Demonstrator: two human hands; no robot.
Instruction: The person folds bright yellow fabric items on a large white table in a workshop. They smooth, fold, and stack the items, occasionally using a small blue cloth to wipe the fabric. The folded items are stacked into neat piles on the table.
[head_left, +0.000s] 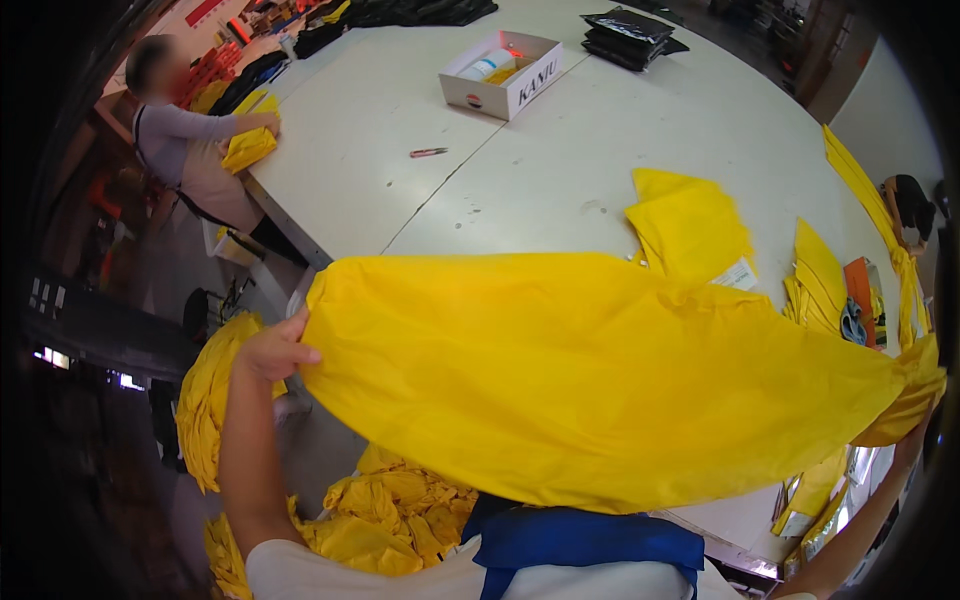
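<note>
A long piece of smooth yellow fabric (570, 370) is stretched across in front of me, above the near edge of the table. At its left end my left hand (276, 349) grips the edge, thumb on the near side. My right hand (912, 440) holds the bunched right end at the far right; the fabric hides most of its fingers. Behind the stretched piece, a folded yellow fabric piece (690, 225) with a white label (737, 275) lies on the table.
The white table (340, 180) bears an open box (500, 95), small red snips (428, 153) and black plastic packages (628, 38). More yellow pieces (818, 280) lie at right. Yellow fabric heaps (400, 510) sit below left. A person (200, 140) handles yellow fabric at the far left.
</note>
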